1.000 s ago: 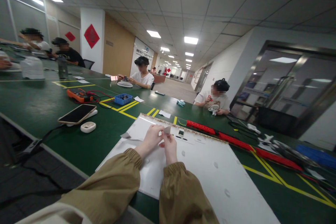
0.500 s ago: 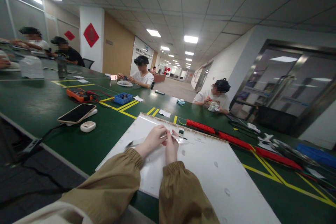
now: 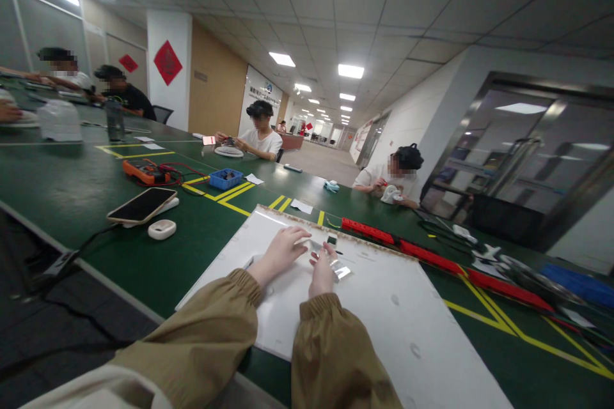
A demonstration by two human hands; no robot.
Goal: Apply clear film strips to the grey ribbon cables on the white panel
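Both of my hands rest on a white board [image 3: 384,313] lying on the green table. My left hand [image 3: 283,250] lies with its fingers curled over a thin strip of clear film or tape [image 3: 314,245] and presses it down. My right hand [image 3: 323,270] pinches the other end of that shiny strip [image 3: 341,271], low over the board. A small dark part [image 3: 331,240] sits just beyond my fingers. Tan sleeves cover both forearms.
A phone [image 3: 142,205] and a small white case [image 3: 162,229] lie to the left, with an orange multimeter [image 3: 144,171] and a blue tray [image 3: 225,178] behind. Red power strips [image 3: 432,257] run along the board's far right. Other people sit working at the table.
My hands have come down from holding a small piece up together. They have drawn apart, my right hand moving right with the strip stretched between them over the board.
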